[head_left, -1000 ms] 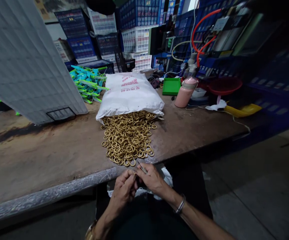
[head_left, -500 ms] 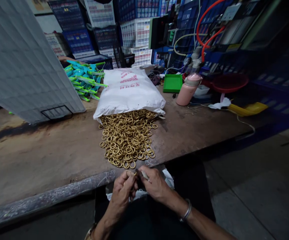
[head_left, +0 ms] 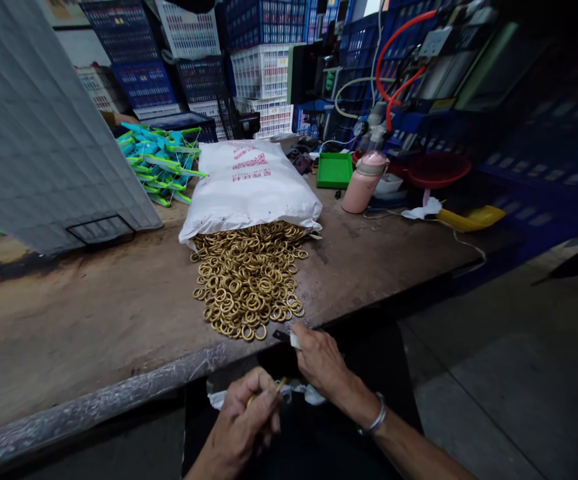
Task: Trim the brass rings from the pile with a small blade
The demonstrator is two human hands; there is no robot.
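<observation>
My left hand (head_left: 246, 417) is closed in a pinch below the table's front edge, with a gold ring (head_left: 281, 385) showing between thumb and fingers. Just to its right and higher, my right hand (head_left: 321, 360) grips a small knife (head_left: 283, 336) with a dark flat blade and a pale handle. The blade points left, close to the near end of a heap of gold rings (head_left: 253, 283). These rings spill out from under a white sack (head_left: 251, 190) with red print. The two hands are apart.
A grey-white panel (head_left: 53, 133) stands at left, beside turquoise and green plastic pieces (head_left: 161, 163). At right are a green tray (head_left: 335, 171), a pink bottle (head_left: 363, 185), a red dish (head_left: 439, 170) and a yellow scoop (head_left: 471, 219). Stacked crates (head_left: 263, 70) fill the back.
My hands have separated: the left has dropped lower with its ring, the right has risen with the knife toward the table edge. The view has shifted slightly.
</observation>
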